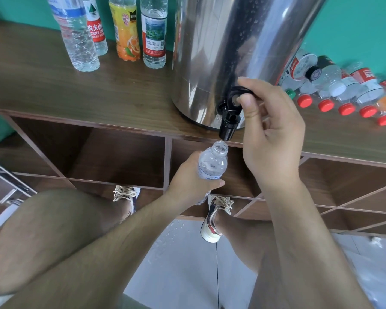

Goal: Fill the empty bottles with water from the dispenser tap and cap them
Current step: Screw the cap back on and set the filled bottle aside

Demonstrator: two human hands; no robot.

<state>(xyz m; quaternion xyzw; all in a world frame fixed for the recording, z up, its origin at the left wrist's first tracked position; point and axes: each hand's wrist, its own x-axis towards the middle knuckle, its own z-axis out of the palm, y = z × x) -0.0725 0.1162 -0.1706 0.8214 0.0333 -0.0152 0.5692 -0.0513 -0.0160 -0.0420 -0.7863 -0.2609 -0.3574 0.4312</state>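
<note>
A steel water dispenser (227, 47) stands on the wooden counter (42, 85), its black tap (228, 121) jutting over the front edge. My right hand (272, 134) pinches the tap's black lever between thumb and forefinger. Just under the spout, my left hand (192, 181) grips a clear uncapped bottle (213, 162) around its body, its mouth directly below the tap. A thin stream of water enters the neck.
Several upright bottles (153, 34) stand at the back left of the counter. Several capped bottles with red lids (325, 94) lie on their sides at the right. Open wooden shelf compartments (118, 157) sit below. Water drops spot the tiled floor (178, 253) by my feet.
</note>
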